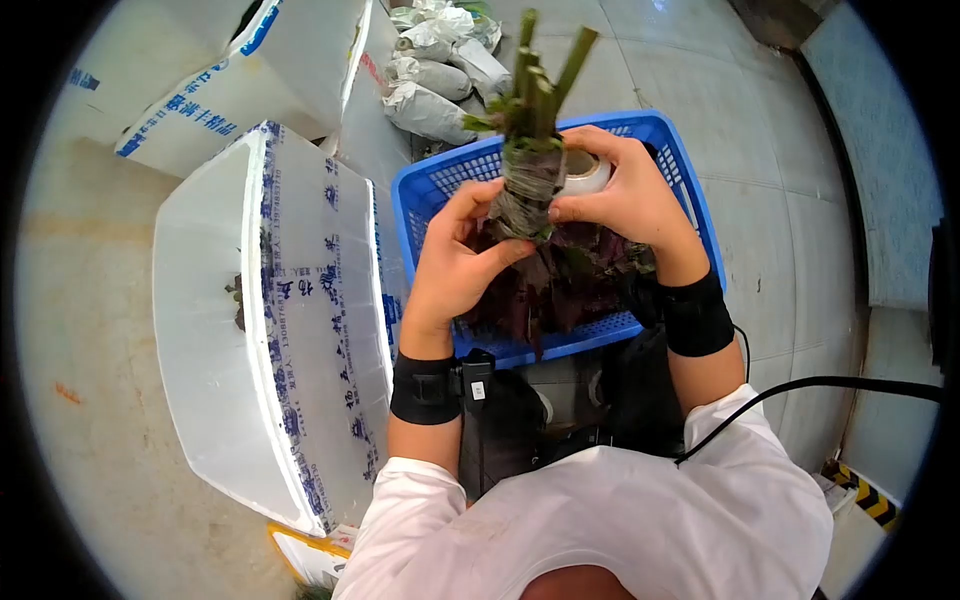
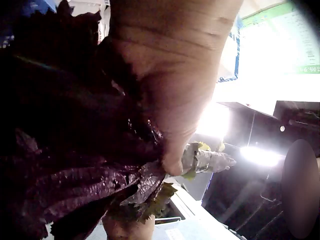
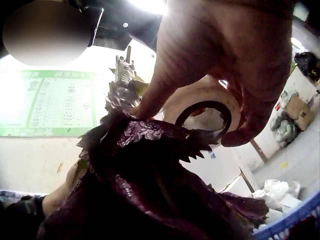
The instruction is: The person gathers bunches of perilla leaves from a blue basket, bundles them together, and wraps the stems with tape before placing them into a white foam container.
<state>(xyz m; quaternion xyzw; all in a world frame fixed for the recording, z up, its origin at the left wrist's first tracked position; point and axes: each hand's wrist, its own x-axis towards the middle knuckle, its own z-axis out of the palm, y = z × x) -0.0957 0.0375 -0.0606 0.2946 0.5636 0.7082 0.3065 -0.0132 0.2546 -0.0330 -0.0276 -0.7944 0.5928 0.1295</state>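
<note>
Left hand [image 1: 460, 250] curled round the film-wrapped leafy bundle [image 1: 532, 185] from eight o'clock, right hand [image 1: 628, 200] arched at three o'clock, gripping a roll [image 1: 590, 180], stems [image 1: 538, 90] toward twelve, above the blue basket [image 1: 405, 185].

From out here I can see a long white foam box [image 1: 205, 330] printed with blue lettering, and another printed white box [image 1: 200, 112] beyond it. On the grey tiled floor [image 1: 755, 215] I have a pile of pale wrapped bundles [image 1: 428, 88] and, low on the right, a black-and-yellow striped strip [image 1: 868, 498]. The right wrist view shows me a green-and-white chart [image 3: 62, 102].
</note>
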